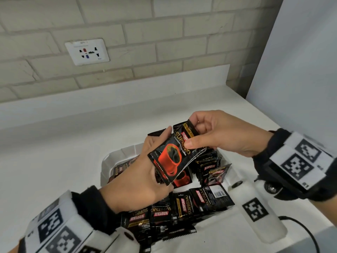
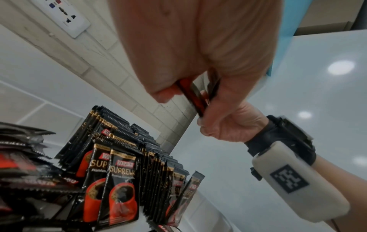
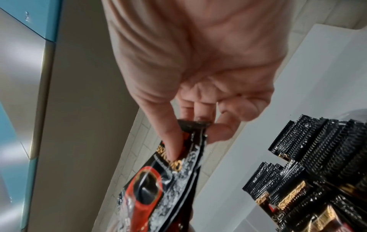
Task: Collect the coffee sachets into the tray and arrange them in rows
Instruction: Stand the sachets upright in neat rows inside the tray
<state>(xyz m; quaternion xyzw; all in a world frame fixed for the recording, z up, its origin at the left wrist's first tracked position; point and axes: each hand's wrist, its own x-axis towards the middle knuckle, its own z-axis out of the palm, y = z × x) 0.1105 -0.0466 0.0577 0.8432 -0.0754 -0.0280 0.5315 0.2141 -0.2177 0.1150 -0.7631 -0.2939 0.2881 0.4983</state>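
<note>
Sachets (image 1: 174, 155), small fanned stack held above tray (image 1: 116, 154) w/ long axis slanting from lower L to upper R, gripped at low end by left hand (image 1: 144, 181), pinched at top edge by right hand (image 1: 220, 136), upright rows (image 1: 207, 167) just below & nearer R hand.

Head looks down; wrists upward (close, sachets (image 2: 123, 185) shared).
</note>
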